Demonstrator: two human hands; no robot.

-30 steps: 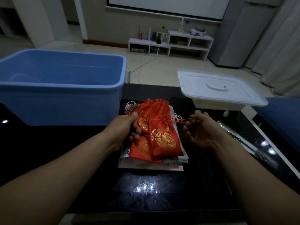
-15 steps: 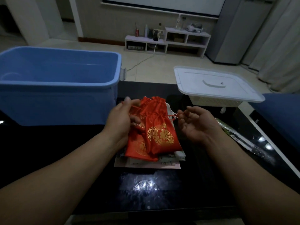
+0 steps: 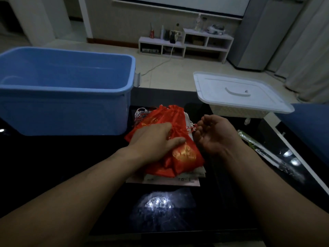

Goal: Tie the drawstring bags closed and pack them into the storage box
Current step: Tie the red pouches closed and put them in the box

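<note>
Red satin with gold printed motifs, the top bag (image 3: 179,148) is cinched at its neck and lies on a stack of bags on the dark table (image 3: 71,166); the left hand (image 3: 156,139) lies flat on it, fingers spread, pressing rather than gripping; the right hand (image 3: 215,134), palm up and loosely curled, has its fingertips at the red cord (image 3: 191,128) by the neck, though whether it pinches the cord cannot be told; the blue box (image 3: 71,97) stands just left, open; a white lid (image 3: 238,93) sits to the right.

Left hand (image 3: 156,138) atop red bags (image 3: 185,154)
</note>
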